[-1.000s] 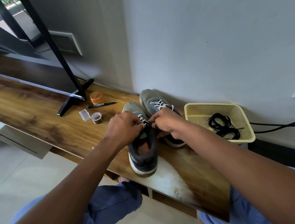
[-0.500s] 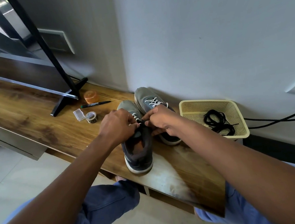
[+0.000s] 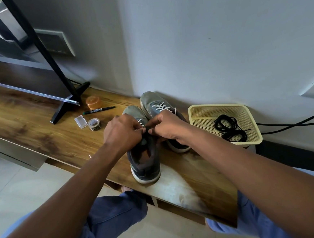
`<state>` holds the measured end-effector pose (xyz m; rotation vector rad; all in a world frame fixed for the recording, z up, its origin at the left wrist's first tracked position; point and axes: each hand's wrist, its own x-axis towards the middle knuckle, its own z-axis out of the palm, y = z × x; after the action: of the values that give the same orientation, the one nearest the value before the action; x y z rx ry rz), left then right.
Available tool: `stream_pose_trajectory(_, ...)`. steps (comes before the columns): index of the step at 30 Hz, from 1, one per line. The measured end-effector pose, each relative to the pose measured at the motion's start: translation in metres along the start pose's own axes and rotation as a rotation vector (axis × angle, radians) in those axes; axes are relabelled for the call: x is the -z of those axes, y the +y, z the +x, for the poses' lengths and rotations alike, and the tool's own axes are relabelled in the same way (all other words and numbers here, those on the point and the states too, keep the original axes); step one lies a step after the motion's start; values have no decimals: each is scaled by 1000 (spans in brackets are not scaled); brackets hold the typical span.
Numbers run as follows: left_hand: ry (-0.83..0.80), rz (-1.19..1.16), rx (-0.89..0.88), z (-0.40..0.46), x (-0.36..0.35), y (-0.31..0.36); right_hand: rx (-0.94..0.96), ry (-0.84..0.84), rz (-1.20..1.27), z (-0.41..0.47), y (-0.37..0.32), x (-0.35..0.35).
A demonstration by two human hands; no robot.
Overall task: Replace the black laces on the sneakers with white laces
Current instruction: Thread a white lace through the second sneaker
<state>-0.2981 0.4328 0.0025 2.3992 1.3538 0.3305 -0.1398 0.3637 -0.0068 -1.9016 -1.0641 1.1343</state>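
**Finishing the white lace on the near sneaker**

Head view: your left hand and right hand are both curled, fingertips pinching the white lace at the top eyelets of the near sneaker, left of the basket. It's soft, limp and light, so grip near the stiffer tips. The far sneaker already shows white crisscrosses; the black laces lie coiled inside the basket.
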Motion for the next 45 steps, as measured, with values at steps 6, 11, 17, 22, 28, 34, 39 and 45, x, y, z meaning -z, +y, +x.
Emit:
stream_pose_trajectory(6,-30,-67,24,-5,-2,4,55,6,-71,0,9,-4)
stream_pose_trajectory(11,-154,-1,-75,-4,4,6,43,13,-61,1,6,-2)
stream_pose_trajectory(17,-162,68,-111,-1,11,3,39,1,-34,0,3,0)
stream_pose_trajectory(22,-120,77,-49,0,7,2,37,12,-35,1,6,-1)
stream_pose_trajectory(28,-81,94,-15,-2,1,3,70,-3,-82,1,6,-2)
stream_pose_trajectory(34,-58,43,31,-3,1,0,5,6,23,-5,0,0)
stream_pose_trajectory(39,-128,-96,111,1,10,-10,-89,45,88,-8,1,-7)
stream_pose_trajectory(45,-235,-235,212,2,11,-14,35,134,-129,-15,2,-18)
